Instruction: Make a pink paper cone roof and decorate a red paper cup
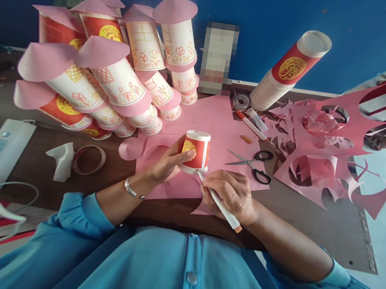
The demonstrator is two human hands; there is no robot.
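Note:
My left hand (170, 159) is wrapped round a red and white paper cup (201, 151) with a yellow emblem, its wide rim downward. In my right hand (231, 195) is a white marker (225, 210) with an orange end; its upper end meets the cup's lower rim. Pink paper sheets (215, 114) lie under and behind the cup. Black-handled scissors (250, 162) rest open to the right of it. An orange marker cap (246, 139) lies on the pink paper behind the scissors.
Paper cup towers with pink cone roofs (116, 76) crowd the back left. At the back right stand a tall cup stack (272, 88), a tape roll (241, 101), a red marker (251, 125) and pink scraps (321, 153). A power strip (8, 152) and paper ring (89, 159) lie left.

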